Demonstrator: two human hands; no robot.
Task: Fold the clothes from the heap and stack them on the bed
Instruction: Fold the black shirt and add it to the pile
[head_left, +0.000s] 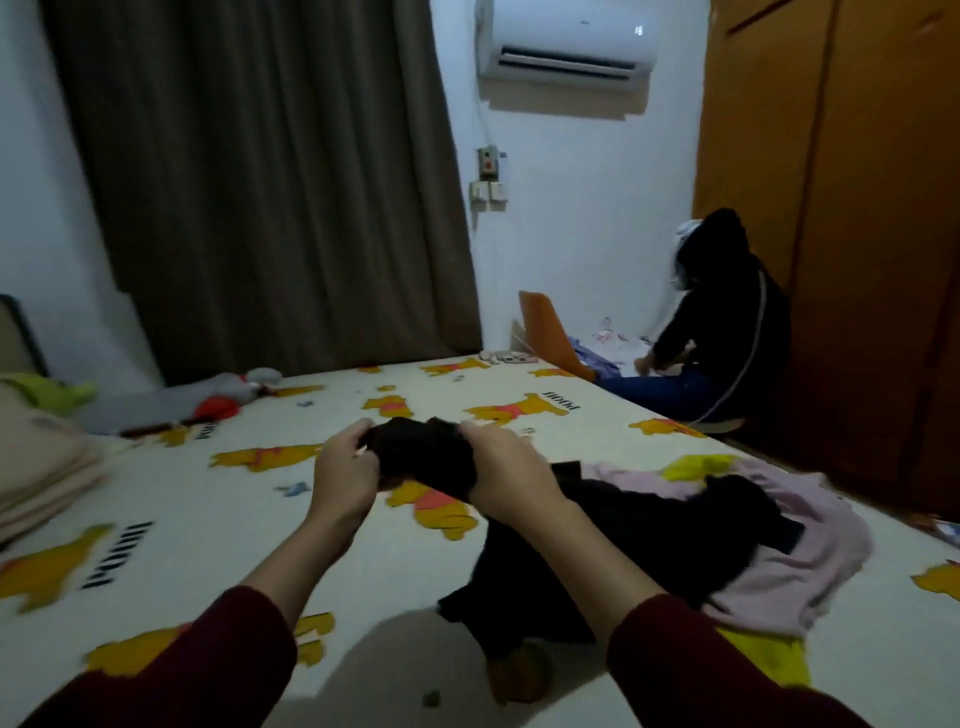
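- A small black garment (423, 457) was held above the bed (218, 525), bunched between both hands.
- The left hand (345, 470) was curled round the garment's left edge, fingers gripping the cloth.
- The right hand (506, 470) was clamped on the garment's right side, fingers wrapped over the top.
- Both forearms were raised off the sheet; dark red sleeves (691, 670) were seen at the bottom of the frame.
- The heap (675, 540) was located on the bed just right of the hands: black clothes on top, a pink garment (810, 561) under and behind them, a yellow piece (701, 465) at the far edge.
- The heap's black cloth was seen touching or passing just under the right wrist; exact contact could not be told.
- Folded beige cloth (47, 467) was stacked at the left edge of the bed.
- A grey and red soft toy (218, 397) was laid near the far left of the bed, a green one (57, 389) beside it.
- The bed sheet was printed with yellow cartoon bears.
- A second person (722, 322) in dark clothes was seated on the floor past the bed, by a wooden wardrobe (857, 208).
- A brown curtain (260, 182) and a wall air conditioner (569, 44) were noted behind.
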